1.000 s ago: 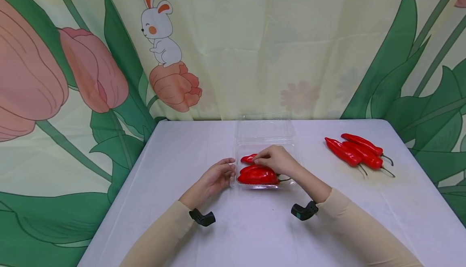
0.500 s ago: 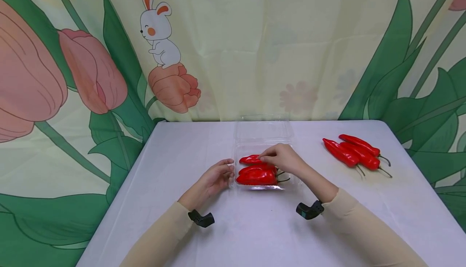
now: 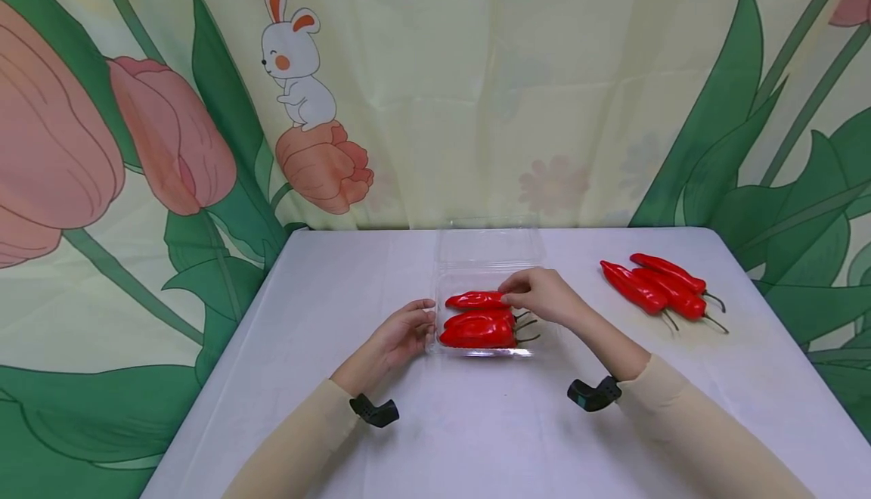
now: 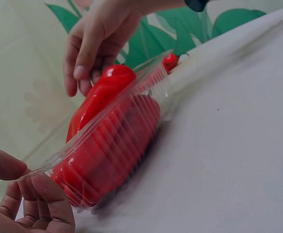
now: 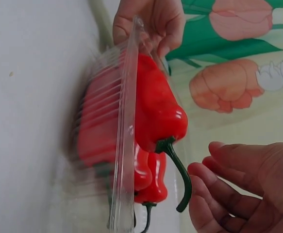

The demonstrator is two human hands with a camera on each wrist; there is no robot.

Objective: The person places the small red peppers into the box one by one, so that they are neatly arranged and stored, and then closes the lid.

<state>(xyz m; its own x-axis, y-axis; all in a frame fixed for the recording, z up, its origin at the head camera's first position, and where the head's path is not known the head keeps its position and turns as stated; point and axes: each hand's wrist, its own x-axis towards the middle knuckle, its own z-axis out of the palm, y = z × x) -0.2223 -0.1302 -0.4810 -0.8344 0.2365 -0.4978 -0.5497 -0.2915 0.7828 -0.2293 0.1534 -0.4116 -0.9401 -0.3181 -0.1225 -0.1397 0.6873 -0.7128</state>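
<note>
Gloss was met by matt surfaces.
High gloss was shown by the smooth-skinned boxed peppers (image 3: 478, 332) and the loose peppers (image 3: 674, 293) at three o'clock; clear, ribbed plastic was seen in the box (image 5: 126, 111), matt, creased cloth in the curtain (image 3: 429, 68) at twelve o'clock.

A clear, open container (image 3: 478, 352) is holding glossy red peppers (image 3: 476, 334) near the table's far edge; three loose peppers (image 3: 670, 292) are lying toward the table (image 3: 503, 431) top's far right corner.

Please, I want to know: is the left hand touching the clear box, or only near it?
Touching. The left wrist view shows it plainly: the left hand pinches the edge of the box, thumb above, fingers below.
</note>
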